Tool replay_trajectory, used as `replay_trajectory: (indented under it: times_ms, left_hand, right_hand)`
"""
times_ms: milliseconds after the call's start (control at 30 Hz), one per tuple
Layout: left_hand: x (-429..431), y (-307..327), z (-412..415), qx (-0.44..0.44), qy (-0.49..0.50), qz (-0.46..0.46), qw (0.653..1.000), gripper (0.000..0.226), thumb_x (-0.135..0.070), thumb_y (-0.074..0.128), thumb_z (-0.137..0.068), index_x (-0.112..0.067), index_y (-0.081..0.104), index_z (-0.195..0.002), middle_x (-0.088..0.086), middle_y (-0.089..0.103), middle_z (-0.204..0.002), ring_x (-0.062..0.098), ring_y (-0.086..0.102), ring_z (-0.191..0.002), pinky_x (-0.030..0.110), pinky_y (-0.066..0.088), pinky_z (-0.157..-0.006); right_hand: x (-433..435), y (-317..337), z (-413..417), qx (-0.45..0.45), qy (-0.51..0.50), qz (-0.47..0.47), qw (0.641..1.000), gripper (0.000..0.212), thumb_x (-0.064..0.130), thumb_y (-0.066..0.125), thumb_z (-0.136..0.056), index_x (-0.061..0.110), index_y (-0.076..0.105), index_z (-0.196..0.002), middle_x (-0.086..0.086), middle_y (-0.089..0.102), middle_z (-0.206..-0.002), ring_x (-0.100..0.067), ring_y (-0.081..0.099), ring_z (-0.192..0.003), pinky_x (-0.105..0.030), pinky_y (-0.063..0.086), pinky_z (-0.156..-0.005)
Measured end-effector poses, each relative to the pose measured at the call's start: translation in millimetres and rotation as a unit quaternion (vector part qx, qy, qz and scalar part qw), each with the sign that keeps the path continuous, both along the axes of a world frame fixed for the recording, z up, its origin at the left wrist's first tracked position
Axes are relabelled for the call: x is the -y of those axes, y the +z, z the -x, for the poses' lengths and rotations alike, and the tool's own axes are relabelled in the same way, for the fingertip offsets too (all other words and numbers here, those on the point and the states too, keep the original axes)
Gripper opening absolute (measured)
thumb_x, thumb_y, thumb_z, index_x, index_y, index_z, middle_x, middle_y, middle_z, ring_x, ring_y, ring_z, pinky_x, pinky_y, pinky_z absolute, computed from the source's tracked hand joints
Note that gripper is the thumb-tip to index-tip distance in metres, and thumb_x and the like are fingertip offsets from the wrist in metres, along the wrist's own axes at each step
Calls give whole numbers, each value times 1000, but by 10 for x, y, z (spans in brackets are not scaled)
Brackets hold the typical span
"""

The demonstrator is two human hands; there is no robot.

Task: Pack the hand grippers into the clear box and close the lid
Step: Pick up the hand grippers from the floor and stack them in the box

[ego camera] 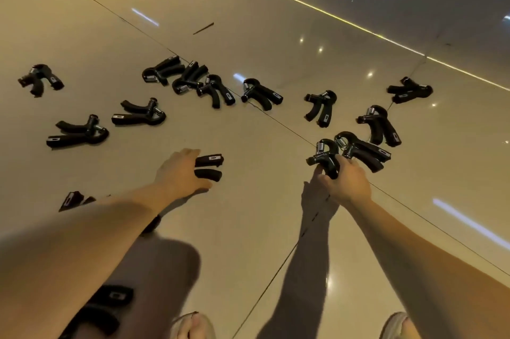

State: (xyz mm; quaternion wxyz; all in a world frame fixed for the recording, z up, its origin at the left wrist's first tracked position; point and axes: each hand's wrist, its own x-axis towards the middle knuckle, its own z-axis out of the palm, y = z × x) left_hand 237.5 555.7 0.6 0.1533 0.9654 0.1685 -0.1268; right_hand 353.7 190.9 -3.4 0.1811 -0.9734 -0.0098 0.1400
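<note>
Floor: a glossy beige tile floor (248, 228) fills the frame, with a dark seam running from upper left to lower right and lamp glints on its surface. A thin yellow line (345, 21) crosses the upper right.
Arms: the left forearm (82, 242) enters from the lower left and the right forearm (427, 256) from the lower right. Both are bare and each lays a dark shadow on the tile.
Loose grippers: black hand grippers lie scattered in a band across the middle of the frame. There is a lone gripper (41, 80) at far left, a pair (138, 115) at mid left, and an overlapping cluster (187, 77) at upper centre, its pieces touching. Singles are strung out to the right as far as the far-right gripper (411, 90).
Low-corner grippers: a blurred gripper (105, 308) lies at lower left, partly hidden by the left forearm. Another (only a corner shows) sits above that arm.
Left hand: the left hand (179, 170), at lower centre, grasps the left-held gripper (209, 167) low over the tile, fingers above and thumb below. The two handles poke out to the right.
Right hand: the right hand (347, 181), right of centre, is clenched around the handles of the right-held gripper (325, 156), spring end up.
Neighbour: a neighbouring gripper (367, 152) lies just beside it; I cannot tell if they touch.
Feet: blurred feet (193, 326) show at the bottom edge.
</note>
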Motion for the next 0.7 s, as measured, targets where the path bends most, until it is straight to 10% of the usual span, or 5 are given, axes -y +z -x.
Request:
replay_trajectory:
  times_ms: [133,700]
  left_hand:
    - [-62,-266,-228,-3,-11,20,1000,103,-55,80,-72,-17,32,-155,6,47,-150,29,47,-132,45,44,-105]
    - [656,-365,-176,65,8,131,989,66,-69,78,-62,-46,63,-122,-10,53,-94,11,56,-86,24,40,-66]
  right_hand:
    - [-83,-260,-153,6,5,37,999,77,52,67,-91,22,36,-154,-15,44,-153,-38,38,-140,-50,41,-108]
    - [-181,-450,195,32,-23,0,999,53,27,74,-84,10,53,-130,-12,58,-117,-32,53,-109,-45,51,-86]
